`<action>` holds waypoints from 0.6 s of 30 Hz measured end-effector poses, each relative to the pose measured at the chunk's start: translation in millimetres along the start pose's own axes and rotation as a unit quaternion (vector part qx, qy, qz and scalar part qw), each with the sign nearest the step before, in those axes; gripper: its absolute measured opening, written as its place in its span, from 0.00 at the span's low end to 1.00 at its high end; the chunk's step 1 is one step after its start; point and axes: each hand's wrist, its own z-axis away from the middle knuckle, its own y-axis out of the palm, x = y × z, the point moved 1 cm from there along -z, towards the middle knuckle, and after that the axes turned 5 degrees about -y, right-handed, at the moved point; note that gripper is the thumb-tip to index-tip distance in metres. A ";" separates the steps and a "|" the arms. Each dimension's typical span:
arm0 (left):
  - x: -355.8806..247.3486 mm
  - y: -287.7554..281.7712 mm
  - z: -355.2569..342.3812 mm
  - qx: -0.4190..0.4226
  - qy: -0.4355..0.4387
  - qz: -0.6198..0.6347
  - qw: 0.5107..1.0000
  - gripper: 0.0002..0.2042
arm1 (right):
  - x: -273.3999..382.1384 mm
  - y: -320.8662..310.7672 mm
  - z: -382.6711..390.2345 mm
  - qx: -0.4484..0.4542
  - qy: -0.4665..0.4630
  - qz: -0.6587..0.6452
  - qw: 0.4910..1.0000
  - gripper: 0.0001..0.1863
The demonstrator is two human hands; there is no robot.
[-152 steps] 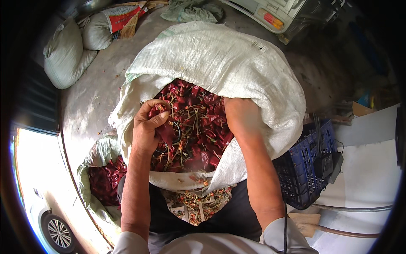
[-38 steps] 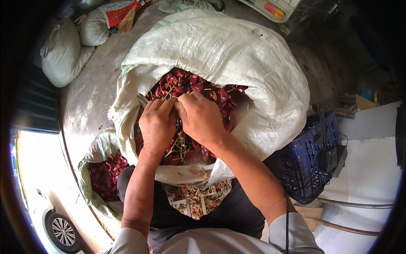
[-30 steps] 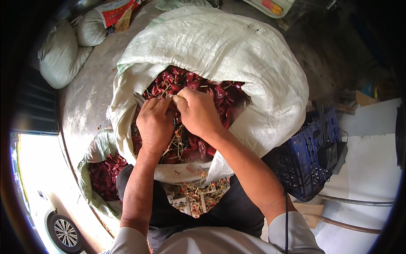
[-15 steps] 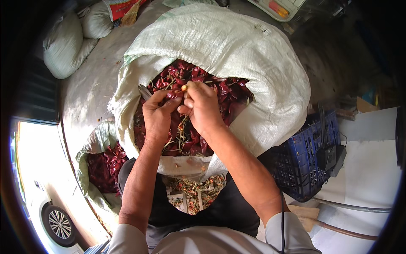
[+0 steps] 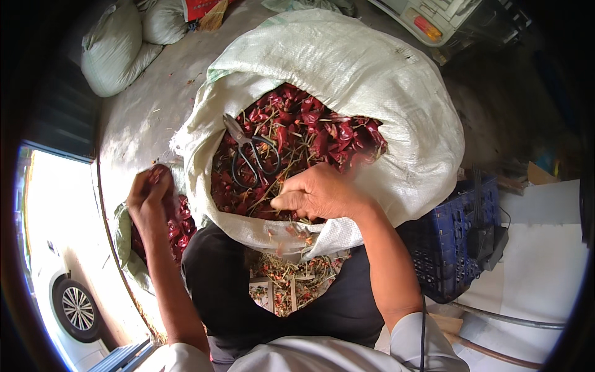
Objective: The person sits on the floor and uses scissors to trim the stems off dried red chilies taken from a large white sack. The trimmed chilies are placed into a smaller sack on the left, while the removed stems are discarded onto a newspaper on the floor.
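A big white woven sack point(image 5: 347, 46) stands open in front of me, full of dried red chili peppers point(image 5: 328, 139) mixed with pale stems. On the peppers lies a pair of scissors point(image 5: 253, 155) with dark handles, blades pointing away. My right hand point(image 5: 322, 191) is over the near part of the sack, its fingers closed; what they hold is hidden. Out to the left, above a smaller sack point(image 5: 124, 239) of red peppers, my left hand point(image 5: 147, 195) is closed around a dark red chili pepper point(image 5: 158, 173).
Stems and red scraps point(image 5: 291, 273) lie in a slatted container between my knees. A blue plastic crate point(image 5: 455, 229) stands to the right. Filled white sacks point(image 5: 114, 53) lean at the far left. A light-coloured case point(image 5: 427, 18) sits at the far right.
My hands were together over the big sack; the left has moved out to the smaller sack, the right nearer to me. The scissors, partly hidden before, now show whole.
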 end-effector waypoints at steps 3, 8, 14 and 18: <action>46.9 -94.0 -20.6 -0.093 0.103 -0.359 0.923 0.11 | -11.7 5.6 2.3 -0.086 0.105 0.296 0.946 0.20; 69.6 -117.7 -14.6 -0.111 0.163 -0.518 0.832 0.21 | -17.1 23.4 -5.4 -0.057 0.115 0.291 0.948 0.20; 2.5 42.2 23.8 0.061 0.164 -0.344 0.922 0.15 | -39.4 11.8 -11.3 -0.280 0.028 0.121 0.952 0.21; 4.0 121.2 27.0 0.235 0.108 -0.201 0.945 0.15 | -44.2 7.1 -16.4 -0.357 -0.045 -0.097 0.928 0.15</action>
